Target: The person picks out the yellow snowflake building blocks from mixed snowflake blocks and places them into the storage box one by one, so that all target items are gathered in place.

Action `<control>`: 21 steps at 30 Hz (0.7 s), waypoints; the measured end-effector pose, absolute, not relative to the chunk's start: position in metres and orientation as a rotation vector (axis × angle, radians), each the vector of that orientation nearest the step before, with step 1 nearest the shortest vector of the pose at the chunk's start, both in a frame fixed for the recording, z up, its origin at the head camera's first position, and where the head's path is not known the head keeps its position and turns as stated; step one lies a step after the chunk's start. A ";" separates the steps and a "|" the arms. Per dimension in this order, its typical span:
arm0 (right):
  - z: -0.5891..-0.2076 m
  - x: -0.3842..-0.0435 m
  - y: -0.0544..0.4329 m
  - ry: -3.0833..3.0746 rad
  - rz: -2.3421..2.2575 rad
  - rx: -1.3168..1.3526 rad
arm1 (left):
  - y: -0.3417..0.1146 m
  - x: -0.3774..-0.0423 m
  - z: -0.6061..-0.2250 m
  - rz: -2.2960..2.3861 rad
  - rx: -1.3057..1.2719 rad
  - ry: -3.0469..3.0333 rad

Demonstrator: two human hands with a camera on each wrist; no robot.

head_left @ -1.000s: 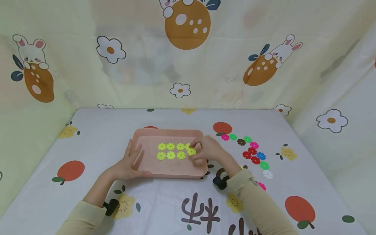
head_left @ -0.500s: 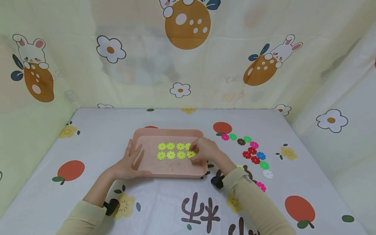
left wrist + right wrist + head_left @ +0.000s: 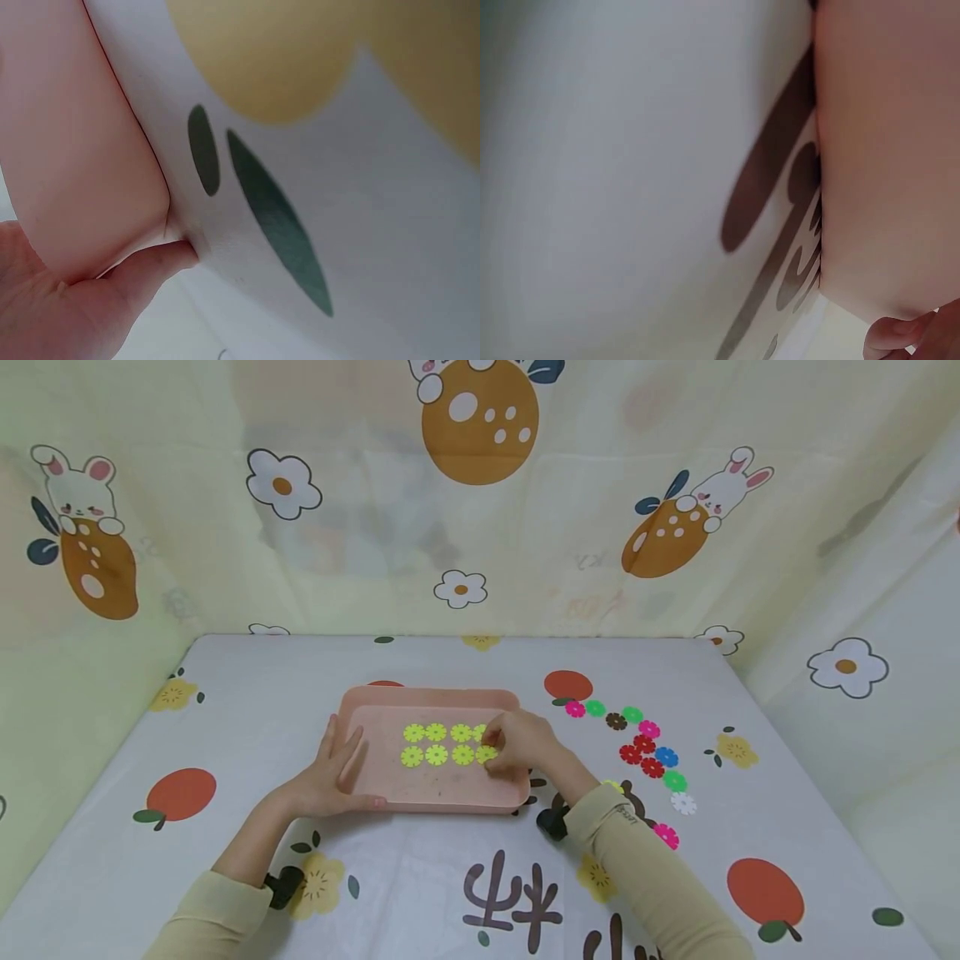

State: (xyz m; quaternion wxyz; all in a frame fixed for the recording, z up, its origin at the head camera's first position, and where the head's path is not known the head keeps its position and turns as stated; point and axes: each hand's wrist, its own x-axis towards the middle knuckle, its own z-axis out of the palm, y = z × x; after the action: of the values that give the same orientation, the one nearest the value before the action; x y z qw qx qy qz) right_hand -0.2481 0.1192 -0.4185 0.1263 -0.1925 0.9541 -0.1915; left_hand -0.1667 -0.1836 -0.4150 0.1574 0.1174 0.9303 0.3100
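A shallow pink tray sits mid-table in the head view, with yellow snowflake discs laid flat inside in two rows. My left hand holds the tray's left end, fingers spread over the left side and thumb along the front rim. In the left wrist view, the thumb lies against the tray's corner. Over the tray's right end, my right hand pinches the yellow disc at the end of the front row. Its fingers partly cover the last disc of the back row.
Right of the tray, loose snowflake discs in pink, green, brown, red, blue and white trail across the cloth, including a red disc and a white disc. A pink disc lies beside the right sleeve. A printed curtain stands behind the table.
My right hand has moved slightly toward me, bringing the pinched yellow disc down to the right end of the front row. My left hand and the tray have stayed in place.
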 end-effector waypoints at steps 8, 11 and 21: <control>-0.417 -0.247 0.122 2.798 -0.547 -0.568 | -0.183 -0.167 -0.415 0.899 0.346 2.661; -0.414 -0.246 0.122 2.812 -0.540 -0.580 | -0.184 -0.167 -0.415 0.910 0.351 2.659; -0.397 -0.236 0.130 2.766 -0.660 -0.582 | -0.184 -0.166 -0.414 0.914 0.345 2.654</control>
State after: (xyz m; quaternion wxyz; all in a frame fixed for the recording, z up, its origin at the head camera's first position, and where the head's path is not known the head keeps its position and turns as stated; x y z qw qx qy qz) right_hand -0.2362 0.1300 -0.3969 0.1192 -0.1992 0.9461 -0.2258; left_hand -0.1660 -0.1837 -0.4138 0.1563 0.1206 0.9269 0.3193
